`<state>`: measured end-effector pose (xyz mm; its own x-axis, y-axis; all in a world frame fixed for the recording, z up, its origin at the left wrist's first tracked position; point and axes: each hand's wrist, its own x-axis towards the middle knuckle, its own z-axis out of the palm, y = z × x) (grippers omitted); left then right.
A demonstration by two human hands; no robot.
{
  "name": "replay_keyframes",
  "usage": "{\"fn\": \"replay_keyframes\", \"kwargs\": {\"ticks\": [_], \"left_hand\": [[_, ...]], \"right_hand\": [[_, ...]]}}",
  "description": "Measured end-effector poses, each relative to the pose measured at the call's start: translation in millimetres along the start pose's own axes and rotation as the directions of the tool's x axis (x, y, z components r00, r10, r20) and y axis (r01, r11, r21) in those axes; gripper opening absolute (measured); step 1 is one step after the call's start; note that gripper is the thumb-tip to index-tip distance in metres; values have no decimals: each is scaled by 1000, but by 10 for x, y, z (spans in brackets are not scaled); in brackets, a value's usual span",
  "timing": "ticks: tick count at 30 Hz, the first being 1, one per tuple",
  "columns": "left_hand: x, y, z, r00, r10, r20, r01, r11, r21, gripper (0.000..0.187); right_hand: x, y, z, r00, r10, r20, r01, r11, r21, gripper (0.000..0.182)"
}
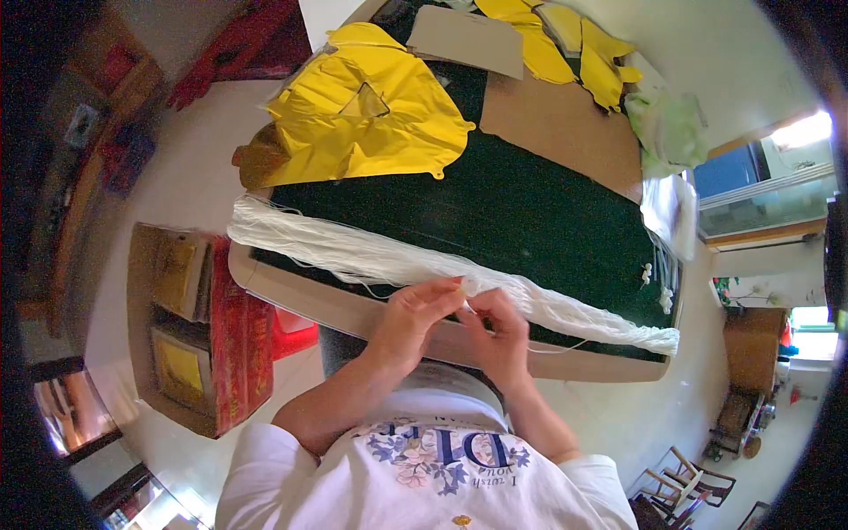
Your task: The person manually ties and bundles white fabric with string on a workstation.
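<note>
A long bundle of white strings (353,249) lies across the near side of the dark green table top (548,212). At the middle of the bundle, my left hand (426,314) and my right hand (496,325) meet with closed fingertips. Between them is a small pale piece, too small to make out clearly. Both hands are just in front of the bundle, and a loose strand curves out to the right of my right hand.
Yellow foil sheets (389,115) lie at the back left, more yellow pieces (539,53) at the back. Brown cardboard (565,128) and clear plastic bags (667,216) are at the right. An open carton (243,353) stands left, below the table edge.
</note>
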<state>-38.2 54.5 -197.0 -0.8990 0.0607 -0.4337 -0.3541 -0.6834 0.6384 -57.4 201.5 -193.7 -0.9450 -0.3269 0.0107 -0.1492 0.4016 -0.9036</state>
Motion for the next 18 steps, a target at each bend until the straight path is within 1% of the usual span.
{"fn": "replay_keyframes", "kwargs": {"ticks": [1,2,3,4,6,7,8,9,11,12,14,15,16,17,18], "left_hand": [[16,-5,-40,999,26,-38,-24,998,64,13],[17,4,-66,990,139,-27,-127,958,258,13],[15,9,-89,970,244,5,-221,871,439,12],[9,39,-86,940,336,59,-302,741,599,12],[-92,144,-35,932,281,227,-340,468,816,11],[-128,193,-13,924,234,302,-365,304,880,11],[-70,90,-96,794,307,524,-596,229,769,9],[-88,76,-82,779,328,534,-618,257,743,9],[-121,102,-13,747,373,550,-659,307,687,8],[-123,125,-12,823,351,447,-567,456,686,8],[-134,149,-38,940,253,231,-342,717,607,8],[-138,145,-38,934,283,217,-353,647,676,9],[-128,141,-26,927,311,208,-357,570,740,9],[-118,137,-19,919,338,205,-357,488,797,9],[-106,121,-34,874,376,306,-441,353,825,9]], "right_hand": [[-6,-49,-78,1000,-14,-10,14,1000,-2,12],[-10,-106,-153,999,-27,-19,27,1000,-5,8],[-11,-161,-220,996,-85,9,85,995,-42,9],[-10,-221,-286,989,-141,37,143,987,-77,10],[-1,-313,-405,965,-240,107,255,952,-170,14],[60,-318,-439,950,-275,147,297,941,-162,15],[135,-322,-464,933,-309,186,338,929,-151,16],[173,-323,-479,912,-343,224,379,915,-139,16],[192,-194,-451,960,-207,188,225,971,-77,18],[212,-144,-431,974,-139,177,149,988,-44,19],[130,-137,-363,959,-128,253,152,986,-75,20],[53,-127,-328,950,-117,290,148,985,-88,21],[24,-127,-288,913,-266,309,336,921,-198,23],[21,-153,-306,905,-283,317,364,901,-237,24],[22,-219,-352,899,-297,323,390,878,-278,25]]}}
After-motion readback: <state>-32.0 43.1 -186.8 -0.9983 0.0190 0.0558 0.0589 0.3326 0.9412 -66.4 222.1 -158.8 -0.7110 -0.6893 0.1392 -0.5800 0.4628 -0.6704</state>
